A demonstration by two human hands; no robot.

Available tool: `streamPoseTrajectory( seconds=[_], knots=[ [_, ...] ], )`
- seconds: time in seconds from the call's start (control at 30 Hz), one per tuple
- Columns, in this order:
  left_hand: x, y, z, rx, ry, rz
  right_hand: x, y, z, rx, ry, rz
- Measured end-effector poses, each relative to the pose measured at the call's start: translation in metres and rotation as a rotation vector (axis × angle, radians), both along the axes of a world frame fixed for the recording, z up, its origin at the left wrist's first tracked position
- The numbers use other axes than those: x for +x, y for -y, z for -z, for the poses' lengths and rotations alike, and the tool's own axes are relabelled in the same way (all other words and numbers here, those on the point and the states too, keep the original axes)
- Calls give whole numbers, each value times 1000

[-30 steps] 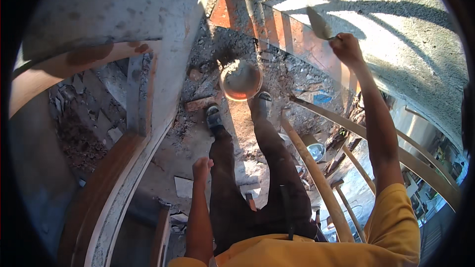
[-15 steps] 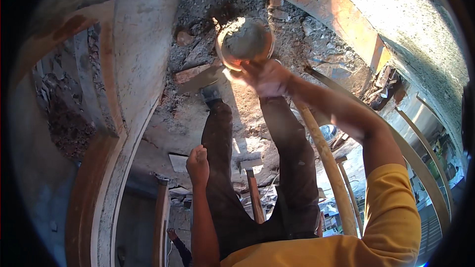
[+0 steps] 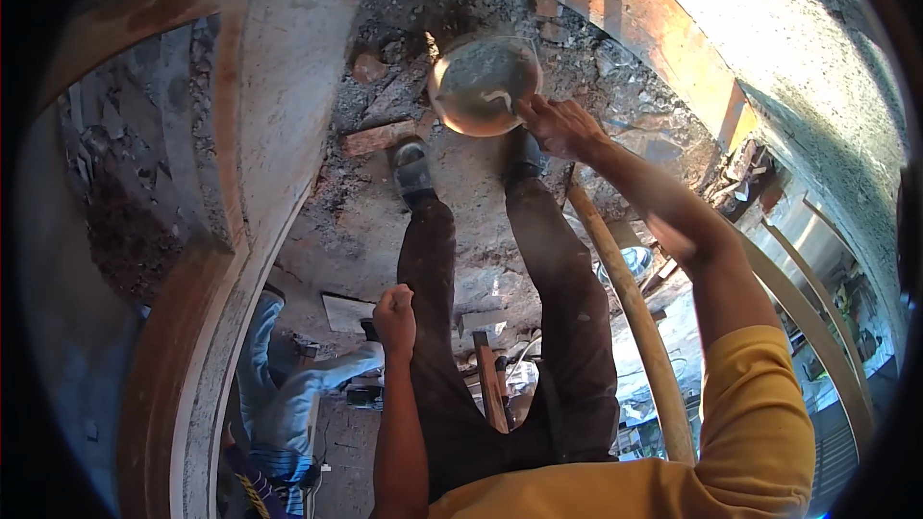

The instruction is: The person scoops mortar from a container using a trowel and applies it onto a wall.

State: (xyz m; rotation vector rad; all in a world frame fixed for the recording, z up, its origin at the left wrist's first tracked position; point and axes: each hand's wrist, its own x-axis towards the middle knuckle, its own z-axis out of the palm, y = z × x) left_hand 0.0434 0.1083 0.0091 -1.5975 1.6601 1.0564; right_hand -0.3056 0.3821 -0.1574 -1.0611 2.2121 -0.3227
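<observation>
Round basin (image 3: 460, 115) on the floor (image 3: 471, 231), just beyond the wearer's feet, nearer the right one. Holds grey mix (image 3: 481, 62); edges a bit blurred. Bright curved streak in the mix near the close rim; could be a blade or just glare, cannot tell.

Right grip (image 3: 565, 127) at the basin's right rim, fingers bent down toward the bowl. Cannot tell whether it is closed on the rim, on a tool or on neither; fingertips unclear. Right forearm (image 3: 663, 197) crosses above a round wooden pole (image 3: 625, 317). Left grip (image 3: 394, 319) well apart from the basin, in the air by the left leg, fingers curled into a fist, nothing visible inside.

Around the basin: loose rubble (image 3: 404, 48) on the far left side; reddish brick (image 3: 379, 137) flat beside the left foot (image 3: 411, 171). Right foot (image 3: 524, 156) just below the basin, partly covered by hand and arm.

Further out: orange-red strip (image 3: 663, 24) along the foot of a rough grey wall (image 3: 817, 96), sunlit, upper right. Shiny metal bowl (image 3: 632, 262) right of the pole. Pale flat board (image 3: 348, 312) left of the left leg. Pale pillar (image 3: 288, 86) and wooden frame (image 3: 178, 365) on the left. Another person (image 3: 288, 394) in light blue clothing, lower left, partly hidden behind the frame.
</observation>
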Motion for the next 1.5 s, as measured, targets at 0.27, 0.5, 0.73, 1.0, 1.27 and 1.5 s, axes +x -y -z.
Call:
streamPoseTrajectory(
  seconds=[0.27,0.5,0.73,1.0,1.27,1.5],
  knots=[
    [-12,-4,7,-30,30,128,-33,41,24,433,147,468],
    [-32,6,84,32,-162,190,-7,85,55,272,14,-89],
    [-209,21,255,-78,-376,906,53,-4,32,69,240,1047],
    [-377,-10,357,131,-374,1044,164,-71,-11,22,392,1498],
    [-356,-37,341,60,-499,1489,196,-94,-15,-25,541,1697],
    [-329,-11,345,231,-479,1292,186,-67,-20,-51,502,1650]
  ],
)
